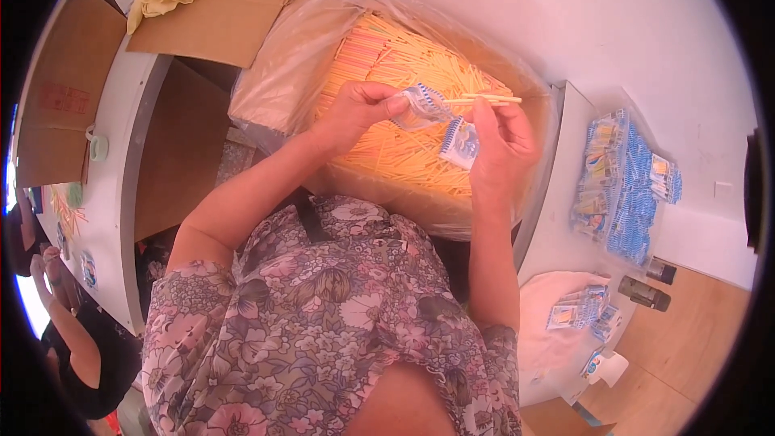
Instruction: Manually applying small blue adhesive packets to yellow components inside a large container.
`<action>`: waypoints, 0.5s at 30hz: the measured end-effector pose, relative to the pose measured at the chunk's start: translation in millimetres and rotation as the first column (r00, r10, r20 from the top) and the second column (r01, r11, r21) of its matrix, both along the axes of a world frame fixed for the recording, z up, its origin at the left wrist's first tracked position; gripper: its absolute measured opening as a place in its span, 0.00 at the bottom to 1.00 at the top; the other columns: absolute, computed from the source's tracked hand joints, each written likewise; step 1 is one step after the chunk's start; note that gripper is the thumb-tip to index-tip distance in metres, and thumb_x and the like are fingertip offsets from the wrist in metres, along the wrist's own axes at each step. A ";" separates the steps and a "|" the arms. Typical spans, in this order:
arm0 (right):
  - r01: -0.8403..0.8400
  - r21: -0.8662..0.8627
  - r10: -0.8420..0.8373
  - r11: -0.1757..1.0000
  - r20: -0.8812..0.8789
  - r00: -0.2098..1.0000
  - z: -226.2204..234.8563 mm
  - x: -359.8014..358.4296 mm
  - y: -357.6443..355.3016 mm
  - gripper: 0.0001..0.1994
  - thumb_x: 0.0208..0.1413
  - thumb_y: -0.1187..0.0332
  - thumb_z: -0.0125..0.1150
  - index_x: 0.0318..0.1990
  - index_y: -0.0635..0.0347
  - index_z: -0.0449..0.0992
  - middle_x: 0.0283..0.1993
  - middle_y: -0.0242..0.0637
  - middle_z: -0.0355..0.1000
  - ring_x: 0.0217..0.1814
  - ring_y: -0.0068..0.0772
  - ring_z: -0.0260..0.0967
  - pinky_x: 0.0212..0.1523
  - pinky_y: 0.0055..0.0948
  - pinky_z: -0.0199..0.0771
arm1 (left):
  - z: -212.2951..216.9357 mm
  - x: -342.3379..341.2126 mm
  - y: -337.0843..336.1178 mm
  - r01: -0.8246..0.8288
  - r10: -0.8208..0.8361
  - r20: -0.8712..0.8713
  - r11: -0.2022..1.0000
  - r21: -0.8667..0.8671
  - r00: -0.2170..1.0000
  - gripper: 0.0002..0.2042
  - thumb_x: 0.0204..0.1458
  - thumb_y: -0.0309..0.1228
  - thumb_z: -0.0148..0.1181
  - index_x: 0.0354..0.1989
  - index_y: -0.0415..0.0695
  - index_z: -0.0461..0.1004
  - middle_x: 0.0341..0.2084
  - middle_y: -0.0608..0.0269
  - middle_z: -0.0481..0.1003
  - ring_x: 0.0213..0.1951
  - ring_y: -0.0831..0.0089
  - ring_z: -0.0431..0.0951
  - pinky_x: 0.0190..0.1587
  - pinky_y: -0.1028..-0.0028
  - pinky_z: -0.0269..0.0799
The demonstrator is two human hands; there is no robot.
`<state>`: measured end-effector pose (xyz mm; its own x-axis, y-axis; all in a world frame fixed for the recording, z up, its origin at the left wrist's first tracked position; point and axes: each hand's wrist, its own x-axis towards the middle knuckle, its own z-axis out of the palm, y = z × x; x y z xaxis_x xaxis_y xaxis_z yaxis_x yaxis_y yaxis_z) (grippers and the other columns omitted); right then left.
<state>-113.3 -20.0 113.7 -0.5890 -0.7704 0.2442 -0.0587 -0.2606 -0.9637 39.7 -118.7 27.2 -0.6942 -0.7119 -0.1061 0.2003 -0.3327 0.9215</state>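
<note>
Between the thumb and fingers of my left hand [367, 111] is the edge of a small clear plastic bag [426, 105] with a blue-patterned border. My right hand [502, 137] pinches a few thin pale yellow sticks [488, 100], their left ends at the bag's mouth. Another small clear bag part with blue trim [460, 144] hangs against my right palm; I cannot tell if it belongs to the same bag. Both hands are above a large cardboard box [379, 179] lined with clear plastic, full of loose yellow and orange-pink sticks [404, 56].
At right, a clear bag [620, 186] holds many blue-edged packets. More packets [580, 307] lie on a pink cloth [537, 307], near dark cylinders [644, 294]. At left stand open cardboard boxes [60, 97] and a white table edge [133, 161]; another person's arm [77, 335] shows beyond.
</note>
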 end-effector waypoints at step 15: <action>-0.068 -0.026 0.065 0.997 -0.120 0.991 -10.1 7.9 -14.0 0.04 0.44 0.78 0.65 0.29 0.65 0.76 0.41 0.33 0.72 0.40 0.18 0.65 0.32 0.18 0.63 | 3.4 1.6 1.3 0.039 -0.039 -0.043 0.999 0.012 0.998 0.09 0.54 0.30 0.58 0.37 0.37 0.78 0.28 0.68 0.77 0.32 0.83 0.72 0.38 0.80 0.69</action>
<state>-105.4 -34.0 103.6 -0.5022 -0.7981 0.3328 -0.1539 -0.2962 -0.9426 41.3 -117.4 30.6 -0.7254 -0.6831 -0.0845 0.2260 -0.3524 0.9082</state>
